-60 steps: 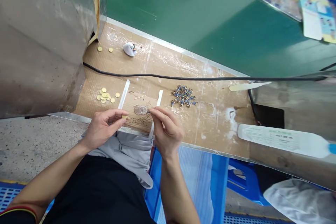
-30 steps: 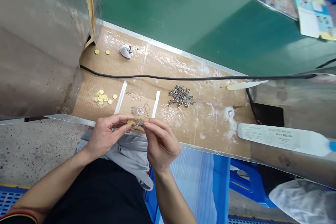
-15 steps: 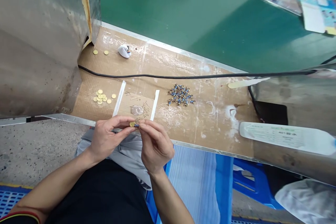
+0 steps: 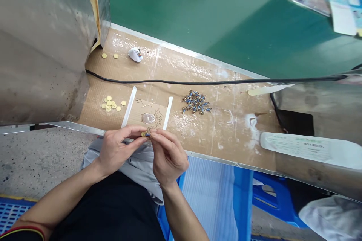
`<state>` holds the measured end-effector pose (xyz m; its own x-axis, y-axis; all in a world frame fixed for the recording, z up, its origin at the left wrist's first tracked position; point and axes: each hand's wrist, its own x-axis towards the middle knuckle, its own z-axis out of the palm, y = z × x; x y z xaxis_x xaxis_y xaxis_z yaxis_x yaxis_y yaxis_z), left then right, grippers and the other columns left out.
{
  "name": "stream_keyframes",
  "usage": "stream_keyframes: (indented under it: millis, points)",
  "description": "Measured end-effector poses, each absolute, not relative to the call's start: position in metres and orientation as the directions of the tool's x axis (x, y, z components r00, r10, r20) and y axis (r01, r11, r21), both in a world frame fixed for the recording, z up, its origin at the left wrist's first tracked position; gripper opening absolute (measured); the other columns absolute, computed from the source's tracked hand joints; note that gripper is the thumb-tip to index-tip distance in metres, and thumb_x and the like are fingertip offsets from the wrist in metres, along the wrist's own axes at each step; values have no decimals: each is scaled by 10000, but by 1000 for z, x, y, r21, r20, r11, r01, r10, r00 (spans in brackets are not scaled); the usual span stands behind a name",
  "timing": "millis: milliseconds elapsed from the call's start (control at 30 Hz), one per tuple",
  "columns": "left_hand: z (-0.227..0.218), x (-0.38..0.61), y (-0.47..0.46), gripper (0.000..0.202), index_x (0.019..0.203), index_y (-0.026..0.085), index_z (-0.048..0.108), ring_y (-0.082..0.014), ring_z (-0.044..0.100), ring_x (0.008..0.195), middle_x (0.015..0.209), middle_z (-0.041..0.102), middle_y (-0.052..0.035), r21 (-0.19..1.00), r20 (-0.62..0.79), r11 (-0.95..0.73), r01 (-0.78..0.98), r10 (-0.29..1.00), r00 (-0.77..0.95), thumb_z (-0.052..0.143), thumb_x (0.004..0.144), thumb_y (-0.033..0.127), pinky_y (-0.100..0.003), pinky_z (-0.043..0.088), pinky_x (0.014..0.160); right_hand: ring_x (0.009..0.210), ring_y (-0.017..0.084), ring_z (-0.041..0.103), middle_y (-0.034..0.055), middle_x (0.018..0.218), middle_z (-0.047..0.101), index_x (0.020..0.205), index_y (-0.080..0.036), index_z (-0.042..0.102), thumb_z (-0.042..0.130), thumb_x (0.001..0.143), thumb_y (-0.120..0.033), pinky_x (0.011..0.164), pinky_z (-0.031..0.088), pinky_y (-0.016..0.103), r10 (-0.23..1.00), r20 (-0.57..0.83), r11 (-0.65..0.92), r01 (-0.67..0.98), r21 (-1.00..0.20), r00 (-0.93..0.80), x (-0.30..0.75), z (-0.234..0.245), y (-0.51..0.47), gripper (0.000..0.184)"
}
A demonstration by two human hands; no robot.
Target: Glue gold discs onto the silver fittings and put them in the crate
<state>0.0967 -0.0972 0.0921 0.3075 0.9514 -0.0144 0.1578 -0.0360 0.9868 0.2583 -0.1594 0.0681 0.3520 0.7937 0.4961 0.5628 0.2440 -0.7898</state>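
My left hand [image 4: 121,148] pinches a small gold disc [image 4: 143,134] between thumb and forefinger. My right hand [image 4: 167,156] pinches a tiny blue-and-gold charm [image 4: 148,134] and holds it against the disc's edge. Fingertips hide most of the charm. Just beyond the hands lies a clear round dish [image 4: 148,118] on a cardboard patch between white strips. Left of it is a small pile of gold discs [image 4: 109,103], and to the right a heap of blue-and-gold charms [image 4: 196,102].
The cardboard-covered bench [image 4: 215,120] has a metal front edge, with a black cable [image 4: 198,81] across it and a white bottle of 401 glue [image 4: 299,147] at right. A green panel rises behind. A grey cloth lies on my lap.
My hands have come together over the bench edge. The right hand has moved left from near the dish and brought the blue charm to the gold disc.
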Motion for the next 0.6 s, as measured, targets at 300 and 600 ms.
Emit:
stream_keyframes:
  millis: [300,600]
  points:
    - [90,95,-102,184,1230,257,856,-180,903,905,1130,919,0,912,195,-297,283,921,337,846,1050,223,-240,730,908,1025,217,884,23,1190,880,1371,-366,829,792,997,2,912,765,353,754,595,305,653,-693,280,258,71,-161,526]
    - [97,99,-105,192,1278,217,814,-194,906,890,1118,919,-36,765,376,-505,399,854,359,762,1096,181,-247,734,901,1019,232,888,42,1218,882,1419,-338,817,780,1005,1,885,778,367,702,673,346,715,-608,233,257,66,-166,536]
